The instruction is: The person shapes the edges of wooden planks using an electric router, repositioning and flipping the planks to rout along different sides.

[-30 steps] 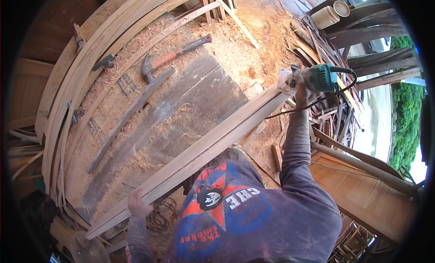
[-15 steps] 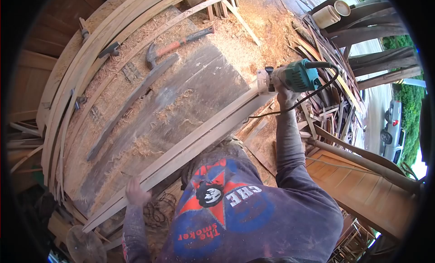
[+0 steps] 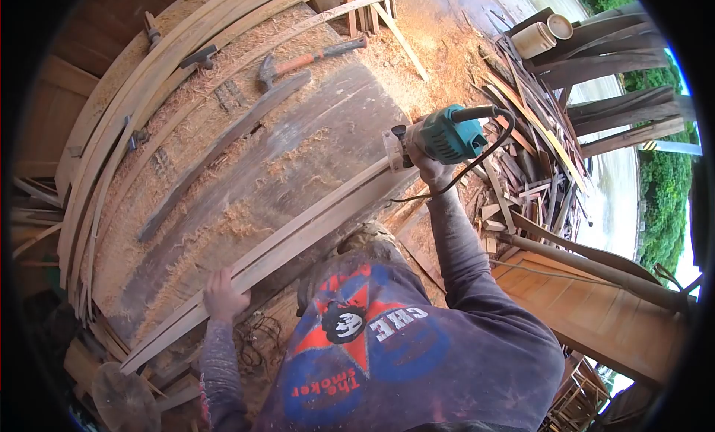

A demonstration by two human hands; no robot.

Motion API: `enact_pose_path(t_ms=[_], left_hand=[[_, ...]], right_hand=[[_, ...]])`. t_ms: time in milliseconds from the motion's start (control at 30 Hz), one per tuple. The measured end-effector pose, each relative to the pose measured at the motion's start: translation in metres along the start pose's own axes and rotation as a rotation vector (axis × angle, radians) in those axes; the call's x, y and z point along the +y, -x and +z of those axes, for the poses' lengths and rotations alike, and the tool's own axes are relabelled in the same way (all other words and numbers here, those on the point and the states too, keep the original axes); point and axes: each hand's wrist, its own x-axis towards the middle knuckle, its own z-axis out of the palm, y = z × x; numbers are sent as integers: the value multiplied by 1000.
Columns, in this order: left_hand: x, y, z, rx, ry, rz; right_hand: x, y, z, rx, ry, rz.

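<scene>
My right hand point(image 3: 427, 166) is wrapped round a teal trim router point(image 3: 449, 136) with a clear base guard. The router sits at the far right end of a long, pale wooden board point(image 3: 298, 231) with a dark lengthwise groove or gap. Its black cord point(image 3: 488, 155) loops over my right forearm. Toward the board's near left end, my left hand point(image 3: 226, 294) holds the board, fingers over its top. The board lies slantwise along the workbench edge, in front of my body. Where the bit meets the wood is hidden.
A claw hammer point(image 3: 309, 59) lies on the shaving-strewn workbench point(image 3: 320, 138), beside a dark curved strip point(image 3: 223, 153). Long curved boards point(image 3: 97, 179) with clamps line the far left. Scrap wood point(image 3: 532, 156) is piled at right, near a beige bucket point(image 3: 533, 40).
My right hand and the router have moved left, back along the board. My left hand has shifted slightly up, further over the wood. The camera view has turned a little.
</scene>
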Motion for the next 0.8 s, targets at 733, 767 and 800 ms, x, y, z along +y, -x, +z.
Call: enact_pose_path(t_ms=[733, 767, 800], left_hand=[[-4, 6, 0, 83, 62, 16], [-4, 6, -1, 87, 62, -6], [-3, 6, -3, 93, 66, 1]], right_hand=[[-46, 79, 129, -408, -139, -24], [-46, 82, 133, -388, -14, -86], [-46, 85, 138, -369, 108, -148]])
